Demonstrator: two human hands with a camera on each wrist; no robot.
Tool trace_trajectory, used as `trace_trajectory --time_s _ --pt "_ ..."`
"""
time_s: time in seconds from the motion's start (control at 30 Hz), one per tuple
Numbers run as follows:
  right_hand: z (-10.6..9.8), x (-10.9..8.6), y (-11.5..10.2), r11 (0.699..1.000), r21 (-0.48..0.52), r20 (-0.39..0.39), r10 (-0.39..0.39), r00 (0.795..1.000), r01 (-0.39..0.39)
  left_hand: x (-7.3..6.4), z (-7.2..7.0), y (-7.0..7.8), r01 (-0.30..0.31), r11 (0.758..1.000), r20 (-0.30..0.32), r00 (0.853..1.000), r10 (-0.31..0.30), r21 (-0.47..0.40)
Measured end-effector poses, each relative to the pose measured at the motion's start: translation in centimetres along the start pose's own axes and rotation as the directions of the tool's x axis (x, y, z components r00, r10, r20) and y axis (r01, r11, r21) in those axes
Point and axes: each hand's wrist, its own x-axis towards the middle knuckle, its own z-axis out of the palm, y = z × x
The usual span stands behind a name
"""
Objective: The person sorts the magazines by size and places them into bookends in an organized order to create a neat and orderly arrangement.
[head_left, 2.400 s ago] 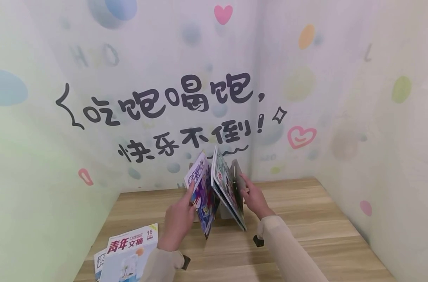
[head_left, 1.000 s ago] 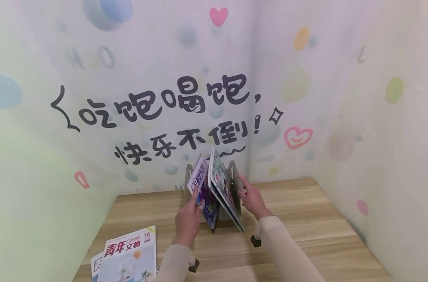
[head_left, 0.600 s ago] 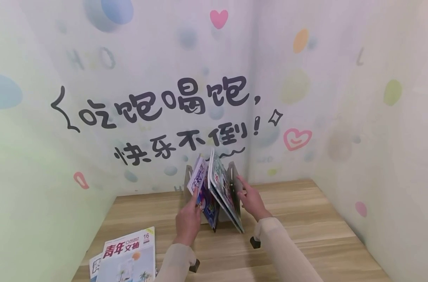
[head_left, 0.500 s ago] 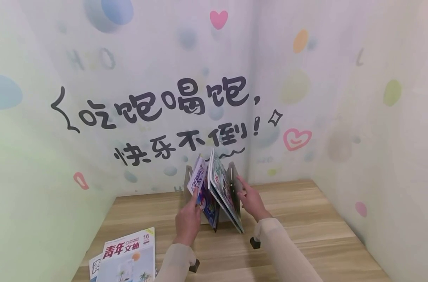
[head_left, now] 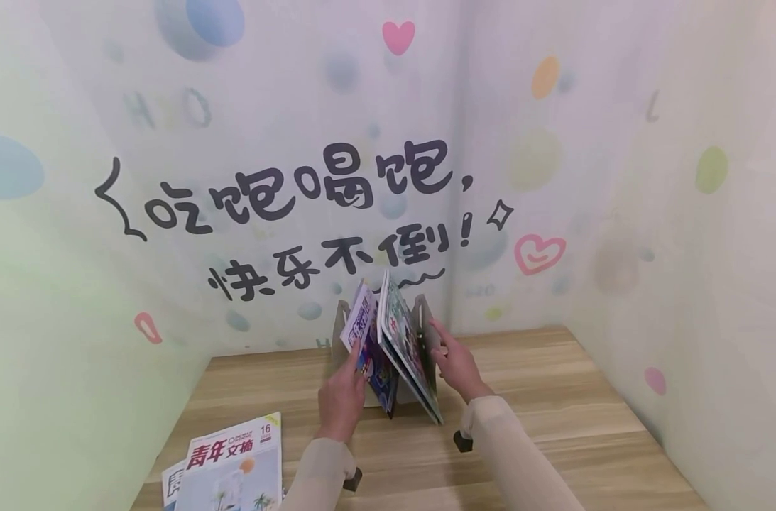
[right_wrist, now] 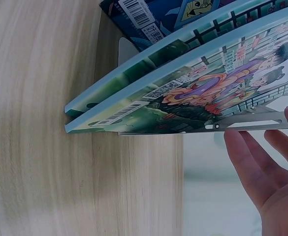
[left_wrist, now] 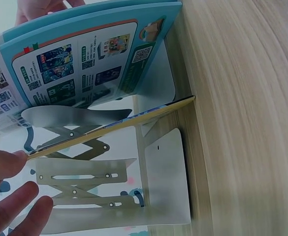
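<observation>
In the head view my left hand reaches up to the purple magazine, fairly straight fingers at its near edge. The left wrist view has one fingertip right at that edge, other fingers spread apart. This magazine tilts left between plates of a grey metal expanding book rack with crossed linkages. My right hand grips the rack's right end plate, thumb on one side, fingers on the other. Two thin green illustrated books lean together inside that plate.
At the front left of the wood-grain table lies a magazine with a red title, overlapping another magazine. A printed white curtain wall stands behind the table, with similar walls at both sides.
Since the earliest frame, my left hand has moved forward and the purple magazine has shifted deeper into the rack. Over the last second both hands have stayed nearly still.
</observation>
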Motion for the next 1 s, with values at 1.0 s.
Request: trace_trajectory --time_s 1.0 --pt "0.1 0.3 0.2 0.998 -0.053 -0.005 0.02 1.0 -0.02 -1.2 -0.4 -1.0 -0.131 0.973 -0.087 0.989 0.116 -0.191"
